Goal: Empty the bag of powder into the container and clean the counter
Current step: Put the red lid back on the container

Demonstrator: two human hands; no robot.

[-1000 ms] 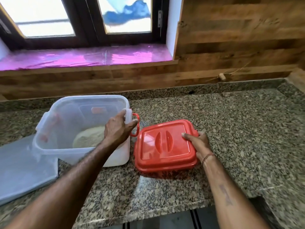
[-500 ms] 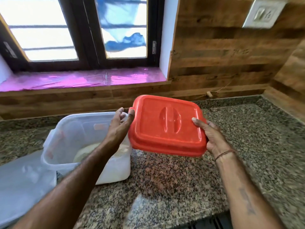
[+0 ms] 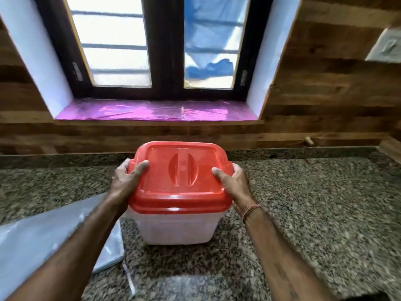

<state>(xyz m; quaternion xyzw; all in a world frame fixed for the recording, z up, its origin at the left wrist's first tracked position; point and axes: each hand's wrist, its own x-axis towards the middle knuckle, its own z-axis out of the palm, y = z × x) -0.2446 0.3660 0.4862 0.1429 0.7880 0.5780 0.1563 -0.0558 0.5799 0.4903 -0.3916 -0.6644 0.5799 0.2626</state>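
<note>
The red lid (image 3: 180, 177) sits on top of the translucent white container (image 3: 176, 229), which stands on the granite counter (image 3: 303, 203). My left hand (image 3: 127, 181) grips the lid's left edge, thumb on top. My right hand (image 3: 233, 183) grips the right edge the same way. The powder inside is hidden by the lid. The flat clear plastic bag (image 3: 43, 242) lies on the counter to the left, partly under my left forearm.
A wooden wall runs behind the counter, with a window above a pink-lined sill (image 3: 156, 110). A white switch plate (image 3: 385, 48) is on the right wall. The counter's front edge lies at the bottom of the view.
The red lid went from lying on the counter, up in both hands, onto the container. My left hand left the container's handle and took the lid's left edge.
</note>
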